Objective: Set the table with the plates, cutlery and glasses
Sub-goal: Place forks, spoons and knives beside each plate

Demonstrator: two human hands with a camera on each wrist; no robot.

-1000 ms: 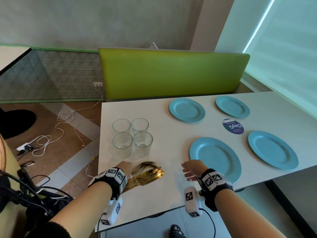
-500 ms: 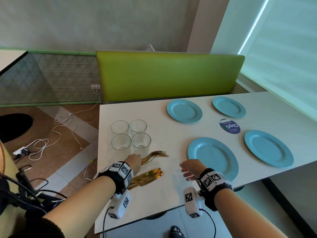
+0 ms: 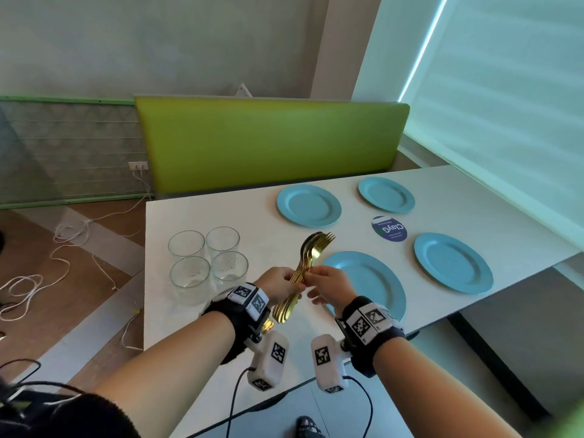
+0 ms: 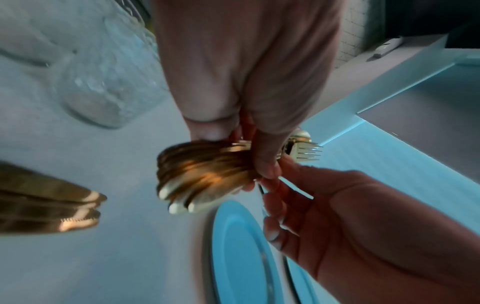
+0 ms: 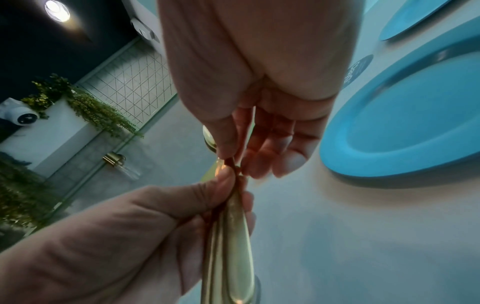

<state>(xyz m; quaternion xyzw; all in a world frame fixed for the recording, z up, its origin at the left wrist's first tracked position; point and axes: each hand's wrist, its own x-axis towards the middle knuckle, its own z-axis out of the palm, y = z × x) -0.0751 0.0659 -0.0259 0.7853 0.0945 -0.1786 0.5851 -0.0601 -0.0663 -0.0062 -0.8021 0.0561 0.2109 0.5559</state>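
Observation:
My left hand (image 3: 279, 287) grips a bundle of several gold forks (image 3: 308, 262) by the handles, lifted above the white table (image 3: 316, 346), tines pointing away. My right hand (image 3: 328, 284) pinches the forks' necks with thumb and forefinger; the right wrist view shows that pinch just above the left thumb on the gold forks (image 5: 228, 236). The fork handles (image 4: 197, 174) fan out below my left fingers. Gold knives (image 4: 49, 207) lie on the table at the left. Several clear glasses (image 3: 207, 262) stand in a cluster left of my hands. Several blue plates are laid out, the nearest plate (image 3: 373, 282) right under my right hand.
A round blue sticker (image 3: 389, 229) sits between the plates. A green bench back (image 3: 268, 143) runs along the table's far side. White cables (image 3: 63, 248) trail over the floor at the left. A window blind (image 3: 505, 90) fills the right.
My left hand has lifted the forks off the table and brought them right and up. My right hand rose from the table edge and took hold of the forks. The knives stayed down.

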